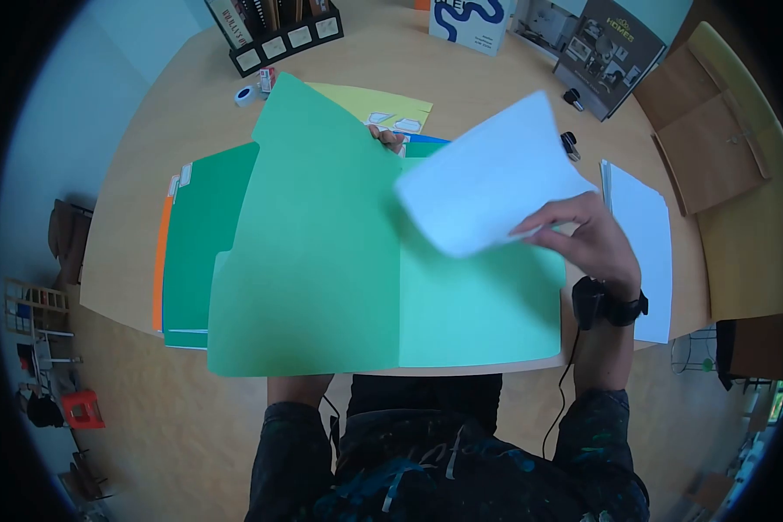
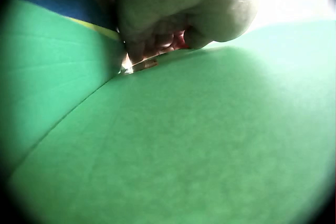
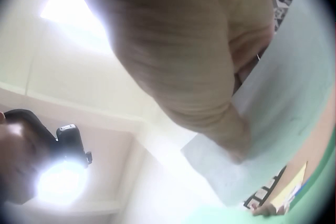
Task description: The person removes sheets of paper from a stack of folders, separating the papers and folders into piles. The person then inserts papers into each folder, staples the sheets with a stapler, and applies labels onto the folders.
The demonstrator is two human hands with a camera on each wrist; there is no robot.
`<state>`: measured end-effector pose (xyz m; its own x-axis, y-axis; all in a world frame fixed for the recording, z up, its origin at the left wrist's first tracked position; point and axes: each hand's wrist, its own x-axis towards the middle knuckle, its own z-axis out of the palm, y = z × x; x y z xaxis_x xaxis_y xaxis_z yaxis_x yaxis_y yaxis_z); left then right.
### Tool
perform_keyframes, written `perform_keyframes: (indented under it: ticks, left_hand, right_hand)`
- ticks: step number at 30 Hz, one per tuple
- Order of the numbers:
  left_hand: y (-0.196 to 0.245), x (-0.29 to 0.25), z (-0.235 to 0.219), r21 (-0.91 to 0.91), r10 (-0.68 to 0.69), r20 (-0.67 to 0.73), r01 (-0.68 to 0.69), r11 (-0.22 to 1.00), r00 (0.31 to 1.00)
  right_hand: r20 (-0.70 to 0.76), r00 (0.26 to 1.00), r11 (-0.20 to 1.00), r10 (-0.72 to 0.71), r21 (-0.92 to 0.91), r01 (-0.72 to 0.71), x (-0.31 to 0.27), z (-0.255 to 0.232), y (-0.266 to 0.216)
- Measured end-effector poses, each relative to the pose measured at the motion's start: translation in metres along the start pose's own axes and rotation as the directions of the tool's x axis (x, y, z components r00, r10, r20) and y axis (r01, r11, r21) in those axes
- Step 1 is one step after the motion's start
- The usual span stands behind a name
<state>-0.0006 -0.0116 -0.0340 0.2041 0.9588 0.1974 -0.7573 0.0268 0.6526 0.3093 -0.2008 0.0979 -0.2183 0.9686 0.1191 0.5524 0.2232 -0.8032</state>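
Observation:
A light green file folder (image 1: pixel 322 261) stands spread open at the table's front, its left flap raised. Behind that flap is my left hand (image 1: pixel 387 137), mostly hidden in the head view, with only its fingers showing at the folder's upper edge near the fold. Up close in the left wrist view, the curled fingers grip at the edge of the green card. My right hand (image 1: pixel 583 235) pinches a white sheet of paper (image 1: pixel 496 178) by its lower right edge between thumb and fingers. The sheet bends and hangs over the folder's right half.
Darker green folders (image 1: pixel 204 252) and an orange one (image 1: pixel 159 261) lie at left. A yellow folder (image 1: pixel 400 109) lies behind. White papers (image 1: pixel 644 252) are stacked at right. Farther back are a tape roll (image 1: pixel 245 96), a black book holder (image 1: pixel 291 39) and a dark book (image 1: pixel 613 56).

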Motion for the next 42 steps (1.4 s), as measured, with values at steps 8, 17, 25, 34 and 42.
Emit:
perform_keyframes:
  ticks: [8, 17, 25, 34, 42]
  left_hand:
    - [0.000, -0.006, -0.005, -0.013, -0.030, -0.039, 0.030, 0.999, 0.999]
    - [-0.002, -0.007, -0.004, -0.042, -0.062, -0.068, 0.059, 0.997, 0.996]
    - [-0.002, -0.009, -0.003, -0.062, -0.087, -0.092, 0.081, 0.995, 0.992]
    - [-0.005, -0.007, 0.001, -0.080, -0.135, -0.106, 0.127, 0.989, 0.985]
    - [-0.007, -0.007, 0.009, -0.114, -0.192, -0.096, 0.181, 0.977, 0.977]
  right_hand:
    - [0.592, 0.788, 0.982, -0.167, 0.169, 0.080, 0.003, 0.017, 0.016]
    - [0.287, 0.955, 0.855, 0.074, -0.511, 0.087, 0.018, 0.053, 0.055]
    - [0.320, 0.946, 0.857, 0.052, -0.500, 0.122, 0.020, 0.057, 0.048]
    - [0.234, 0.972, 0.899, 0.005, -0.427, 0.098, 0.019, 0.051, 0.042]
    - [-0.615, 0.774, 0.890, 0.150, -0.257, -0.377, 0.051, -0.041, 0.116]
